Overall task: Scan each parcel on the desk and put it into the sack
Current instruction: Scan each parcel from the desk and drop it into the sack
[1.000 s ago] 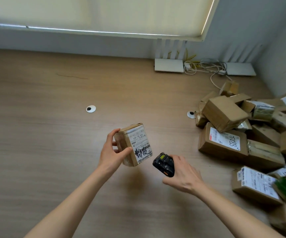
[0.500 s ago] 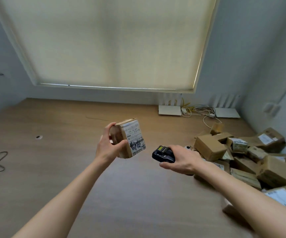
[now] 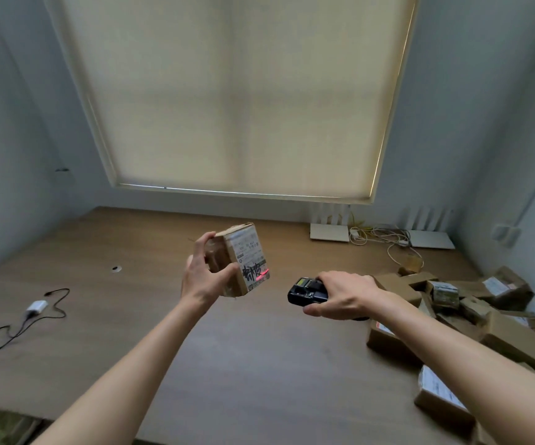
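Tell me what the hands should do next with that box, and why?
Probably hold steady a moment. The left hand holds the parcel with its label facing the scanner in the right hand, and a red line glows low on the label. The sack isn't clearly visible.

A pale roller blind (image 3: 237,97) covers the window on the far wall, with a thin line of daylight along its lower edge. Two flat white routers (image 3: 329,232) and (image 3: 432,241) with upright antennas sit at the back of the wooden worktop (image 3: 253,364), and a tangle of white and yellow cables (image 3: 385,237) lies between them. Near the worktop's left edge lies a small white charger (image 3: 36,306) with a black cord (image 3: 6,335) trailing from it. A round grommet (image 3: 116,268) is set into the surface farther back.
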`<state>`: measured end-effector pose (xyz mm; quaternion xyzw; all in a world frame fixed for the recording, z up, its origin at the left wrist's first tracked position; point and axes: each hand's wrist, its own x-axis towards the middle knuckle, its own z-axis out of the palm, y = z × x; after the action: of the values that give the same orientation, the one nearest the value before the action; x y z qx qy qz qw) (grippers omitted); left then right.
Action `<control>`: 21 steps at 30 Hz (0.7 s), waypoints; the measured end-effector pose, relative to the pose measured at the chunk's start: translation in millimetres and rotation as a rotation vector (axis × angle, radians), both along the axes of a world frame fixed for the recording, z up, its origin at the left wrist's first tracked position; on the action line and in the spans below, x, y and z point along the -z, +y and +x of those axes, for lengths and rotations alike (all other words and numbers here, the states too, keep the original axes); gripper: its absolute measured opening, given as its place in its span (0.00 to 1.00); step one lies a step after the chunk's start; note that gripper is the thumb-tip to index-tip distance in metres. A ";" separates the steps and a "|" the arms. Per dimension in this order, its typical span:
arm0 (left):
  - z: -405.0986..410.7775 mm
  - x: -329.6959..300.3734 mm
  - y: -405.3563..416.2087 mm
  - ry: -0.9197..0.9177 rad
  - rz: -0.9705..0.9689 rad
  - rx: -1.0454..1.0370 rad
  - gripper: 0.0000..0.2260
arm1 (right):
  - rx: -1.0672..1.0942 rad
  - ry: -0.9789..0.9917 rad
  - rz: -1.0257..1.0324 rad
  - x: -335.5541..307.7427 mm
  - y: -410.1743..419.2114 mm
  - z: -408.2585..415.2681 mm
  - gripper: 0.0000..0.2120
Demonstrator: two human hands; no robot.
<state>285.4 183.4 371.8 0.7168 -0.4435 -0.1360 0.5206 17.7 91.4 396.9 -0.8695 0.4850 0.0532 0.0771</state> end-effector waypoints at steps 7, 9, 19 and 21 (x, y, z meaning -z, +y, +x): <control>8.3 -4.5 21.5 -0.008 -0.004 -0.005 0.34 | -0.031 -0.037 -0.041 -18.5 20.7 12.3 0.29; 9.3 -5.2 26.9 -0.002 -0.004 -0.009 0.34 | -0.030 -0.039 -0.037 -21.4 25.9 14.2 0.29; 10.8 -8.3 50.7 0.013 -0.030 -0.030 0.34 | -0.067 -0.041 -0.057 -31.5 43.0 19.1 0.28; 13.2 -7.9 55.8 0.014 -0.043 -0.034 0.34 | -0.078 -0.045 -0.058 -32.5 46.0 22.2 0.28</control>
<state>298.6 239.2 379.7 0.7119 -0.4303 -0.1225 0.5413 40.0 137.4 429.4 -0.8906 0.4502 0.0225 0.0607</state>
